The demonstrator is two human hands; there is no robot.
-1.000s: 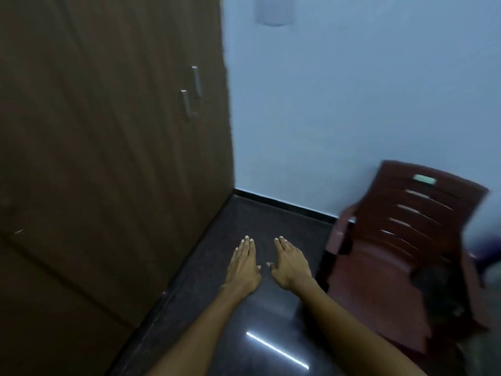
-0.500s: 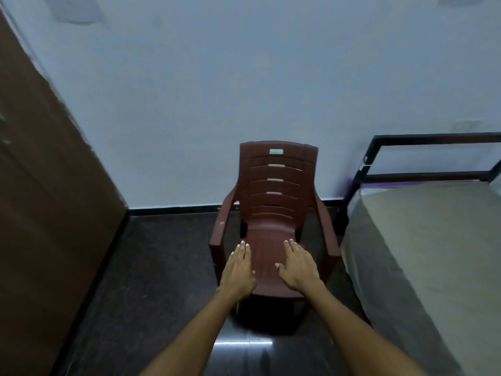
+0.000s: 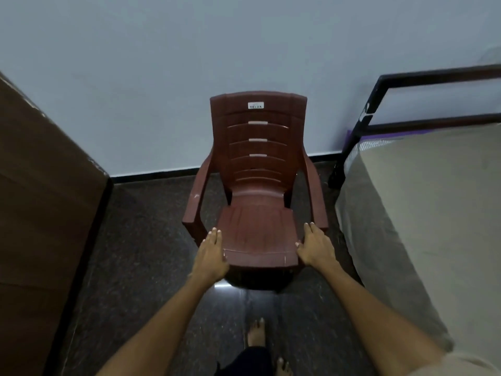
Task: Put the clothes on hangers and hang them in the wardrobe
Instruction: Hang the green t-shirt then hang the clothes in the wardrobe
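Observation:
The brown wooden wardrobe [image 3: 40, 207] fills the left edge, its doors closed. No clothes or hangers are in view. My left hand [image 3: 211, 253] is stretched forward, fingers straight, at the left front corner of a maroon plastic chair [image 3: 257, 164]. My right hand [image 3: 315, 246] is held the same way at the seat's right front corner. Both palms face down and hold nothing; whether they touch the seat I cannot tell.
The chair stands against the pale wall. A bed [image 3: 423, 218] with a beige cover and black metal frame [image 3: 406, 80] is on the right. Dark polished floor [image 3: 141, 253] lies between wardrobe and chair. My bare foot [image 3: 256, 333] shows below.
The view swung right from the wardrobe doors to the chair and bed. My hands spread apart to either side of the chair seat, and the chair is nearer.

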